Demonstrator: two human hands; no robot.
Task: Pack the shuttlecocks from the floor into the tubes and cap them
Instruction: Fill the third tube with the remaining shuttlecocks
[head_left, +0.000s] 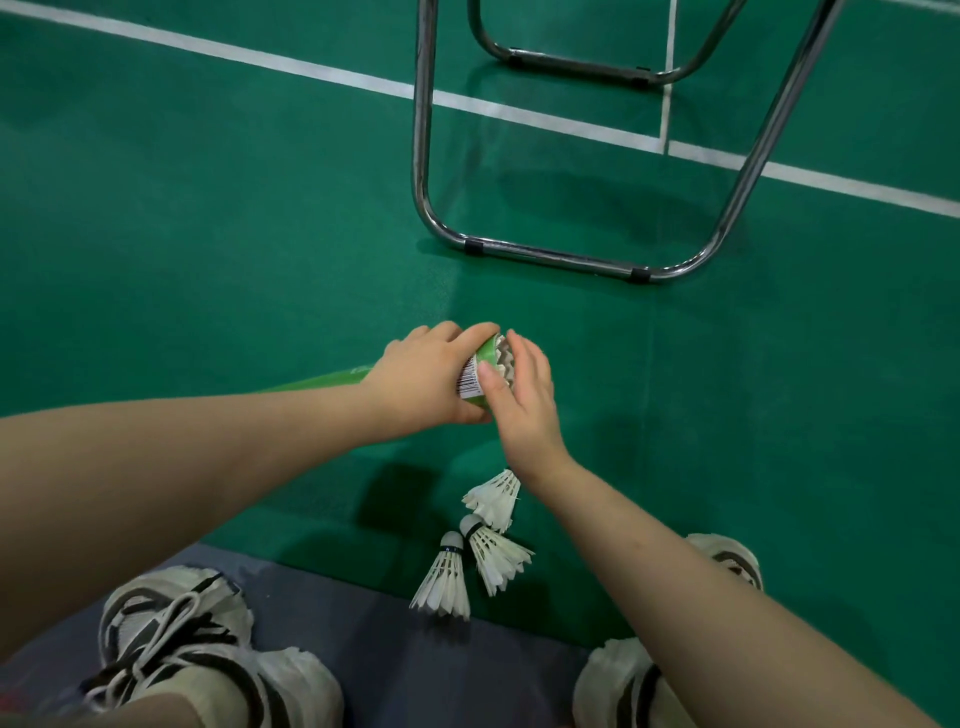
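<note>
My left hand (431, 379) grips a green tube (480, 364) near its open end; the rest of the tube runs back to the left behind my forearm. A white feather shuttlecock (503, 359) sticks out of the tube's mouth. My right hand (522, 400) is against that shuttlecock, thumb on the tube's barcode label and fingers curved over the feathers. Three loose white shuttlecocks lie on the green floor below my right wrist: one (493, 499) nearest the wrist, one (498, 558) below it, one (445, 577) at the left.
A chrome tubular chair frame (550, 254) stands on the floor just beyond the hands, with a second leg loop (576, 70) further back. White court lines (311, 70) cross the far floor. My two shoes (208, 660) rest on a grey-blue mat (415, 660) at the bottom.
</note>
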